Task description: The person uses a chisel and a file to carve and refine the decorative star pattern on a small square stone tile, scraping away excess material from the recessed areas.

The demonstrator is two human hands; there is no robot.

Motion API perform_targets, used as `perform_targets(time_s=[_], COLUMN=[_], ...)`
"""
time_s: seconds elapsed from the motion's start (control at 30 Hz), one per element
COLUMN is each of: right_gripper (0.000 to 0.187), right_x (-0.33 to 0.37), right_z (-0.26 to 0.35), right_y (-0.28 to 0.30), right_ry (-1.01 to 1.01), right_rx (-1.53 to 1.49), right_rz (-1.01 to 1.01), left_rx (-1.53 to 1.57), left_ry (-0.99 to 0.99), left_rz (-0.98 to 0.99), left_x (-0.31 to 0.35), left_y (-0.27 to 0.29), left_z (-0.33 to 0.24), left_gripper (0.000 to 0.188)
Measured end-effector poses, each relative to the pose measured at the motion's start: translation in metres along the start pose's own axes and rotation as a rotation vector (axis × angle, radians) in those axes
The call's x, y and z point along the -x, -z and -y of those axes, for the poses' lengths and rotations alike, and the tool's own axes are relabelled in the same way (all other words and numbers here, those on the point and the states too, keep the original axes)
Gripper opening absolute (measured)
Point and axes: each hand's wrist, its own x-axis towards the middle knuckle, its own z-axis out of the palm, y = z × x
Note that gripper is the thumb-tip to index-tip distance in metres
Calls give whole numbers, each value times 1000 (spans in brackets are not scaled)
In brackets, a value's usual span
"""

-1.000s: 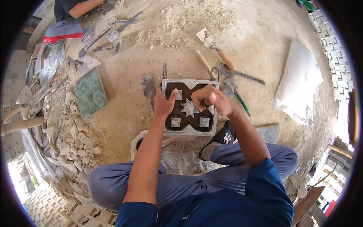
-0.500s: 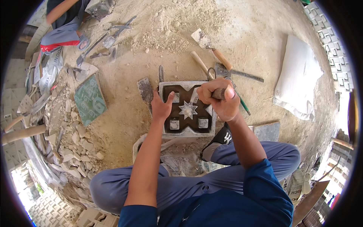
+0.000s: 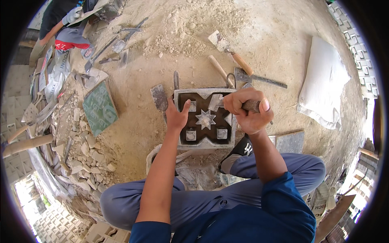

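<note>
A square metal mould (image 3: 204, 146) stands on the ground before me. Inside it is a dark recess with an eight-pointed star (image 3: 206, 119) in the middle and small square posts near the corners. My left hand (image 3: 177, 116) grips the mould's left wall, the thumb over the rim and the fingers outside. My right hand (image 3: 248, 109) is closed round the wooden handle of a small trowel-like tool (image 3: 215, 103). Its pale flat blade lies over the upper right part of the mould, near a corner post. Whether the blade touches the mould I cannot tell.
Beyond the mould lie a wooden-handled trowel (image 3: 242, 63), a hammer (image 3: 259, 77) and loose sandy material (image 3: 182, 36). A flat metal plate (image 3: 159, 97) is at the mould's left. Further left are a green board (image 3: 99, 108) and rubble (image 3: 91, 156); a white sack (image 3: 324, 83) lies right. A co-worker's gloved hand (image 3: 73, 15) shows far left.
My right hand has turned and shifted right, the tool's blade now showing flatter over the mould. My left hand stays on the rim. The co-worker's gloved hand has come into view.
</note>
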Motion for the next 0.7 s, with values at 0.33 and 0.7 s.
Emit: perform_targets(time_s=[0.33, 0.7], right_gripper=[84, 89], right_x=[16, 4], right_z=[-47, -63], right_y=[2, -4], right_ry=[-32, -52], right_rx=[135, 275], right_rz=[30, 210], left_rx=[-18, -36], left_ry=[-59, -59], left_rz=[-9, -7], left_x=[1, -4], left_y=[-5, -2], left_z=[-3, 4], left_gripper=[64, 66])
